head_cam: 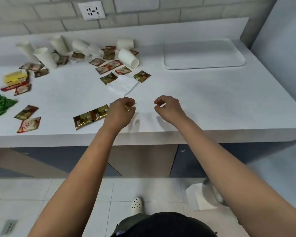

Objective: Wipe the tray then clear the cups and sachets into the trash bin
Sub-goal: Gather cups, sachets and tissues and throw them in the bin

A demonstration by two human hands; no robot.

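While curled and empty, both hands' fingers near napkin, beside sachets.

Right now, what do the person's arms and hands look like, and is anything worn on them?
Both arms are bare up to the frame edge: no sleeves, gloves, watch or rings show. The left hand and right hand carry no markings.

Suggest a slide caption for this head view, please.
Both hands hover curled over a counter littered with cups and sachets; tray empty.
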